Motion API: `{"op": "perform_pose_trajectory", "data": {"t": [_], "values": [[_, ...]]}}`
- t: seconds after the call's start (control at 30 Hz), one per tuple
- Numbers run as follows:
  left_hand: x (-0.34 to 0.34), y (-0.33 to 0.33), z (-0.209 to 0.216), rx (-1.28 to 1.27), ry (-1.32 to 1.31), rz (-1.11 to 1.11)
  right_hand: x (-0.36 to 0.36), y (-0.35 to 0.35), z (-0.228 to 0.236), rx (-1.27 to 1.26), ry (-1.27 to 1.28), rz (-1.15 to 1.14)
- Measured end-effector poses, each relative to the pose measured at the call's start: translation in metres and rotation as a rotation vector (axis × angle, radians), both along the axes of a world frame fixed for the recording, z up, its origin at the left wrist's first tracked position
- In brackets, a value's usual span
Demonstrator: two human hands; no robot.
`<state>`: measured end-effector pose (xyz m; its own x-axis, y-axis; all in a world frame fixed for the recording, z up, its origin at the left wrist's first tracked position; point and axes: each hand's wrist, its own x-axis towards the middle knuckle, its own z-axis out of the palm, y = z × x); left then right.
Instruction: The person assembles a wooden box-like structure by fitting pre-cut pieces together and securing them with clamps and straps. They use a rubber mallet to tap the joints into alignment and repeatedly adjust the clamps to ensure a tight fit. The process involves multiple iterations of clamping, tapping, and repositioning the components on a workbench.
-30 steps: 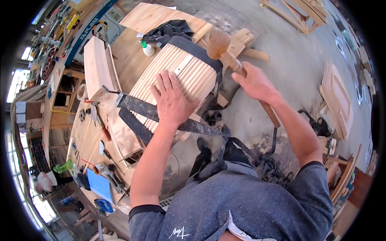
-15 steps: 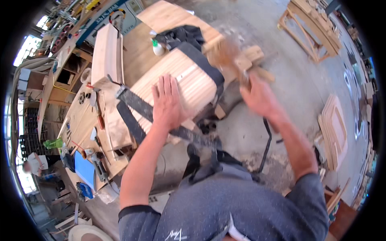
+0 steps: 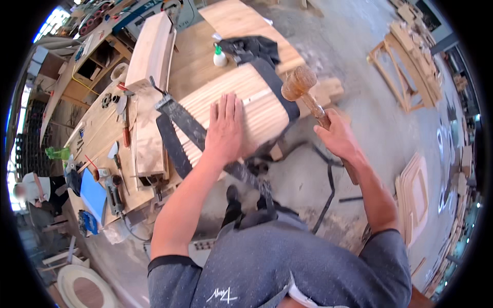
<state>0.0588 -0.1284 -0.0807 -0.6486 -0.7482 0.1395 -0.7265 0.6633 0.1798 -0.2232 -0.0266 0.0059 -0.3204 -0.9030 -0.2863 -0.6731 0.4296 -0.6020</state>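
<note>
My left hand (image 3: 225, 126) lies flat, fingers stretched out, on a pale wooden panel (image 3: 259, 115) with ribbed grooves. In my right hand (image 3: 338, 136) is the handle of a wooden mallet (image 3: 299, 83), its worn round head up beside the panel's far right end. Dark padding (image 3: 280, 87) shows along that end. Across the ribbed part, close to my left wrist, runs a dark bar clamp (image 3: 182, 123). Another dark strip (image 3: 172, 146) borders the panel's left end. The underside of the panel is hidden.
A white bottle with a green cap (image 3: 220, 55) and black cloth (image 3: 251, 49) sit behind the panel. At left, a long wooden beam (image 3: 149, 54) stands by scattered hand tools and a power tool (image 3: 114, 195). Stacked panels (image 3: 412, 197) lean at right; a person (image 3: 41, 190) is far left.
The mallet, blurred by motion before, now shows sharply and sits slightly nearer me. My left hand stays flat on the panel. The whole view has shifted a little.
</note>
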Motion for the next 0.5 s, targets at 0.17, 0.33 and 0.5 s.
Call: {"op": "perform_pose_trajectory", "data": {"t": [0.17, 0.33, 0.5], "values": [[0.007, -0.003, 0.005, 0.052, 0.021, 0.046, -0.009, -0.069, 0.107, -0.735, 0.032, 0.041], [0.0, -0.005, 0.006, 0.06, -0.003, 0.02, 0.003, -0.106, 0.133, -1.333, 0.095, 0.152], [0.001, -0.001, 0.002, 0.027, -0.023, -0.014, -0.005, -0.118, -0.023, -0.243, 0.316, 0.107]]}}
